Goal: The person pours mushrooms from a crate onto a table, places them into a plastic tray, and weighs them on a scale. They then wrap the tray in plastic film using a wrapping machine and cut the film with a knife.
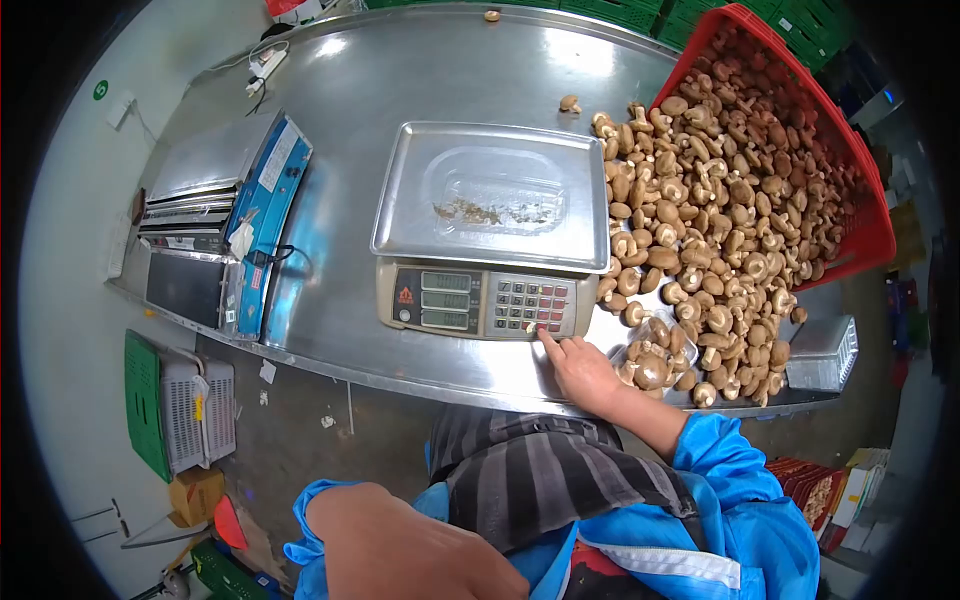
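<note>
My right hand (585, 374) reaches over the table edge, its index finger stretched out onto the lower keys of the keypad (527, 303). Nothing is held in it. The keypad belongs to a digital scale (388, 298) with three small displays. On top of the scale sits a bare metal weighing pan (400, 200), its middle stained with brown dirt and looking wet. Just right of my right hand, several mushrooms lie in a clear plastic tray (690, 348). My left hand (405, 545) hangs low before my body, back of the hand up, fingers out of sight.
A large heap of brown mushrooms (700, 220) spills from a tipped red crate (872, 215) on the right. One loose mushroom (570, 104) lies behind the scale. A blue-sided wrapping machine (270, 190) stands left. A metal box (822, 352) sits at the right corner.
</note>
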Motion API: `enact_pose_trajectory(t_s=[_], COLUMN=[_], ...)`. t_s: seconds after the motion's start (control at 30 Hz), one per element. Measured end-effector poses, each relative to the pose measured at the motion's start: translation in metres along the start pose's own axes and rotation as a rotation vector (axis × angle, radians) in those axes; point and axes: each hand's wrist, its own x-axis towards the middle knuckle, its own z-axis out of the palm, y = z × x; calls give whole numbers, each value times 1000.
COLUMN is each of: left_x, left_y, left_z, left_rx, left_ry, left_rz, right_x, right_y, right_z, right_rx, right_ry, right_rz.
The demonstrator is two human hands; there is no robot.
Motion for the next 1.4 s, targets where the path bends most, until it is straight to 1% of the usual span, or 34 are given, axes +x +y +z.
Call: enact_pose_trajectory(t_s=[0.03,0.13,0.23,0.37,0.6,0.7,0.77,0.8,0.83,0.9,0.93,0.97,1.03,1.1,1.13,1.23,1.3,1.33,1.37,1.4], left_x=[0,-6,-5,-5,-3,-1,0,-2,-4,-12,-19,-29,-63,-84,-92,-113,-118,-121,-135,-160], left_y=[2,8,0,1,2,4,5,6,6,3,1,-4,-11,-18,-35,-76,-77,-78,-82,-87], left_z=[-1,1,-7,-12,-13,-12,-15,-19,-22,-25,-27,-32,-28,-32,-43,-45,-36,-30,-25,-18], left_rx=[3,-219,-115,-109,-86,-66,-42,-33,-26,-102,-140,-97,-28,169,282,95,-24,-86,-49,-9], left_ry=[-25,22,-15,-41,-23,-31,-68,-100,-134,-97,-79,-70,328,842,1068,1699,1771,1804,1834,1866], left_rz=[-9,-122,18,30,53,61,58,50,41,-3,-24,-46,-218,-533,-615,-439,-410,-392,-372,-351], right_x=[2,4,7,13,19,26,41,48,59,79,84,91,98,99,95,68,49,41,34,27], right_y=[-2,-3,-1,3,6,9,17,20,20,20,25,31,39,44,38,1,-26,-40,-49,-51], right_z=[0,-1,0,-3,-6,-18,-38,-47,-57,-74,-74,-70,-61,-58,-61,-79,-71,-61,-52,-49], right_rx=[-7,-15,-6,-8,-30,151,97,111,64,-32,-32,-32,-44,-65,-22,74,231,289,347,439], right_ry=[-20,-55,-31,-2,15,201,434,522,569,663,650,639,604,554,642,659,610,576,540,491], right_rz=[17,63,86,107,118,57,-85,-99,-106,-111,-123,-139,-208,-308,-342,-539,-722,-735,-750,-694])
